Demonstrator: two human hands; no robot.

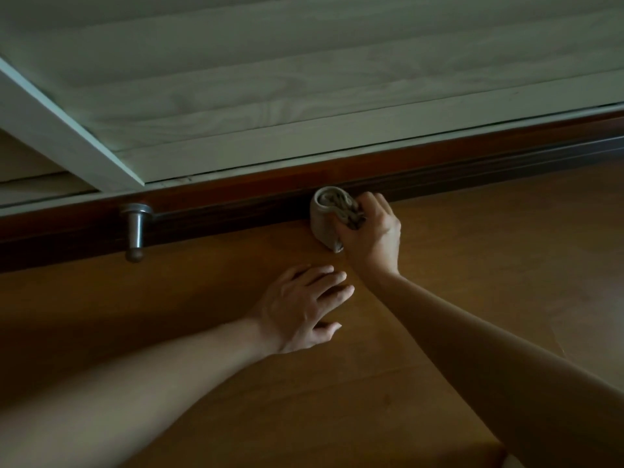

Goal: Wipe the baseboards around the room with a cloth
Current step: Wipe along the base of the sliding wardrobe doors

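Item 1: cloth, grey-beige, bunched into a wad. Located centre of frame, pressed against the baseboard where it meets the floor.

Item 2: right hand, centre, just right of cloth. Fingers are curled tight round the wad; cloth is gripped in full, knuckles turned toward baseboard.

Item 3: left hand, lower centre, near but apart from right hand. Nothing is held; fingers are kept straight, slightly spread, laid on floor.

Item 4: baseboard, dark brown wood w/ grooved profile, run diagonally from left edge to upper right.

Item 5: door stop, metal, rubber-tipped, fixed to baseboard at left.

Item 6: pale panelling, upper half, above baseboard.
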